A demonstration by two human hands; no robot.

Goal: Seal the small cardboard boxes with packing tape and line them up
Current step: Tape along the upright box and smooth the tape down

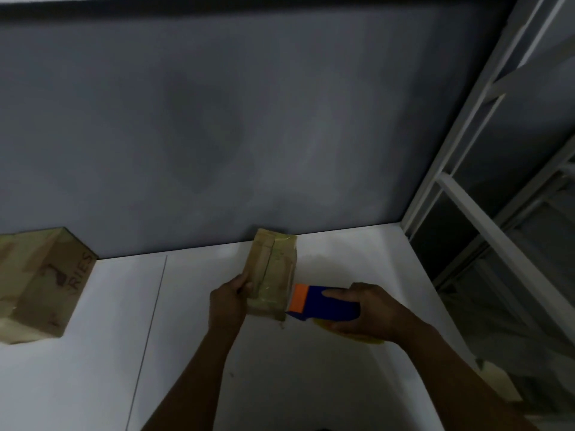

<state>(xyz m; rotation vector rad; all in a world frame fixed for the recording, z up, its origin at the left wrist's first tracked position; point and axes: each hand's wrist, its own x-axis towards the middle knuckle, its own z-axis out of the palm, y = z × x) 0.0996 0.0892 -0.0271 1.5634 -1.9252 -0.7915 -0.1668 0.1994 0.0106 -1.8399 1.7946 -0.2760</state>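
A small cardboard box (271,269) lies on the white table (342,368), shiny tape running along its top seam. My left hand (228,301) grips the box's near left edge. My right hand (371,309) holds a blue tape dispenser (323,303) whose orange front end touches the box's near right corner. A yellowish roll of tape (357,335) shows under my right hand. A larger cardboard box (40,284) with brown print sits at the table's far left, its top taped.
A grey wall (249,119) rises right behind the boxes. A white window frame (485,181) bounds the table on the right. A piece of tan tape or card (501,384) lies at the table's right edge. A thin seam (149,331) crosses the tabletop.
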